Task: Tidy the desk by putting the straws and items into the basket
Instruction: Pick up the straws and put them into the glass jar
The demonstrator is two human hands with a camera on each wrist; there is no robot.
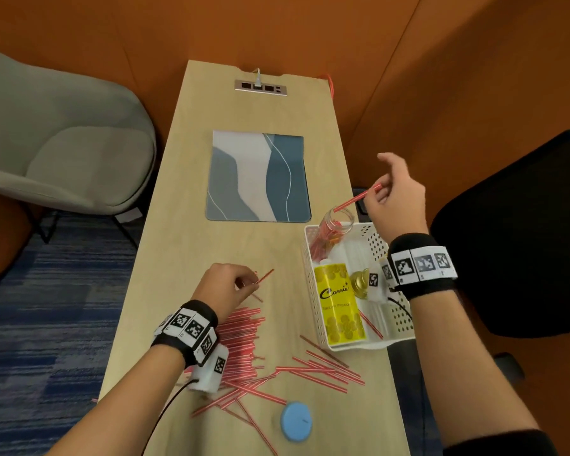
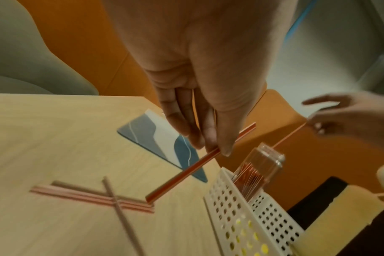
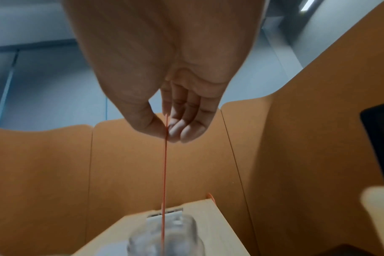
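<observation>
A white perforated basket [image 1: 313, 284] stands at the desk's right edge. In it are a clear jar [image 1: 338, 225] with several red straws, a yellow box [image 1: 338, 304] and a gold-capped item [image 1: 362, 281]. My right hand [image 1: 387, 192] is above the jar and pinches a red straw [image 1: 356, 200] whose lower end is at the jar's mouth; the same red straw [image 3: 164, 173] hangs from thumb and fingers in the right wrist view. My left hand [image 1: 231, 284] pinches another red straw [image 1: 264, 277], also the red straw [image 2: 195, 166], just above the desk. A heap of loose straws [image 1: 244, 353] lies near me.
A blue round lid [image 1: 296, 421] lies at the desk's near edge. A blue-grey mat [image 1: 257, 176] covers the desk's middle, a power strip [image 1: 260, 87] sits at the far end. A grey armchair [image 1: 46, 143] stands left, a black chair [image 1: 524, 241] right.
</observation>
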